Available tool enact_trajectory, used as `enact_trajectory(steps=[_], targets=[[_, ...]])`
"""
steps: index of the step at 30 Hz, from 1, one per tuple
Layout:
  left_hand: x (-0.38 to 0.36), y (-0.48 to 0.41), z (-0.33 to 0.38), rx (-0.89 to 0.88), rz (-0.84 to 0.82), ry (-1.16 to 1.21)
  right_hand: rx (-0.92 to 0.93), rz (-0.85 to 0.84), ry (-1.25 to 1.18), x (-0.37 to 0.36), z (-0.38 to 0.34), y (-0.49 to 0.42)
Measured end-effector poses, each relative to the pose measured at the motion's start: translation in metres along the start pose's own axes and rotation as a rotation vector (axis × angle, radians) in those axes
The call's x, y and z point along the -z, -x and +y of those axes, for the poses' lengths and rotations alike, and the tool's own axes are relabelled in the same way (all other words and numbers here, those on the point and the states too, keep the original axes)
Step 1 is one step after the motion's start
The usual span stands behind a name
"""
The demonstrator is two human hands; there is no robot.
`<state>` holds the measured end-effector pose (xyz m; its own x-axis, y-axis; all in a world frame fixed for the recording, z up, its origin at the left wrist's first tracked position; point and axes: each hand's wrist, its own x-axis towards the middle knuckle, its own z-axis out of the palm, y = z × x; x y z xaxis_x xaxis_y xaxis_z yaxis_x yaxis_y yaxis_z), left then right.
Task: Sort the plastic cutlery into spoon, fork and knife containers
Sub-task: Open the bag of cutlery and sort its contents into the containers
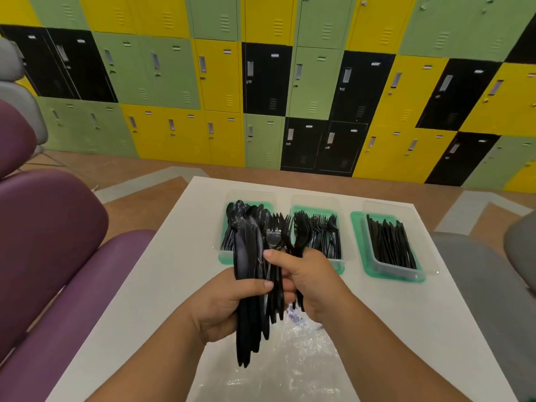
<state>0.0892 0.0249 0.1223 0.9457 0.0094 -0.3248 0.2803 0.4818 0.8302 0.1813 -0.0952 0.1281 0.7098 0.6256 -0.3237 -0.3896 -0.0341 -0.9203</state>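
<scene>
My left hand (223,303) grips a thick bundle of mixed black plastic cutlery (252,256), held upright above the white table (145,300). My right hand (310,282) holds a few black pieces (300,233) from the same bundle, thumb across the handles. Behind them stand three clear containers on green lids. The left container (229,239) holds spoons and is partly hidden by the bundle. Forks fill the middle container (327,230). The right container (388,242) holds knives.
A crumpled clear plastic bag (290,358) lies on the table under my hands. Purple seats (58,256) flank the table on the left and a grey seat (478,271) on the right. Coloured lockers (261,82) line the wall beyond.
</scene>
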Motion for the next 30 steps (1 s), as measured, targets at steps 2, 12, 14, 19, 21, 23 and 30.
enact_trajectory(steps=[2, 12, 14, 19, 21, 23, 30], targets=[[-0.005, 0.000, -0.001, -0.009, 0.031, 0.024, 0.007, 0.020, -0.048, 0.001, -0.001, 0.004], [-0.017, -0.006, -0.006, -0.063, 0.164, -0.056, 0.026, 0.072, 0.022, 0.008, 0.006, 0.010], [-0.019, -0.007, -0.006, -0.067, 0.169, -0.081, -0.050, 0.142, 0.001, 0.010, 0.008, 0.005], [-0.011, -0.010, -0.006, -0.050, 0.193, 0.001, -0.029, 0.156, -0.131, 0.025, 0.006, -0.001], [-0.009, -0.009, -0.005, -0.025, 0.124, 0.086, -0.021, 0.087, -0.232, 0.026, 0.004, 0.001], [-0.010, -0.009, -0.005, 0.010, 0.038, 0.157, -0.029, 0.043, -0.201, 0.025, 0.004, 0.003], [-0.010, -0.013, -0.003, 0.085, -0.216, 0.193, -0.061, -0.124, 0.062, 0.017, 0.000, 0.008]])
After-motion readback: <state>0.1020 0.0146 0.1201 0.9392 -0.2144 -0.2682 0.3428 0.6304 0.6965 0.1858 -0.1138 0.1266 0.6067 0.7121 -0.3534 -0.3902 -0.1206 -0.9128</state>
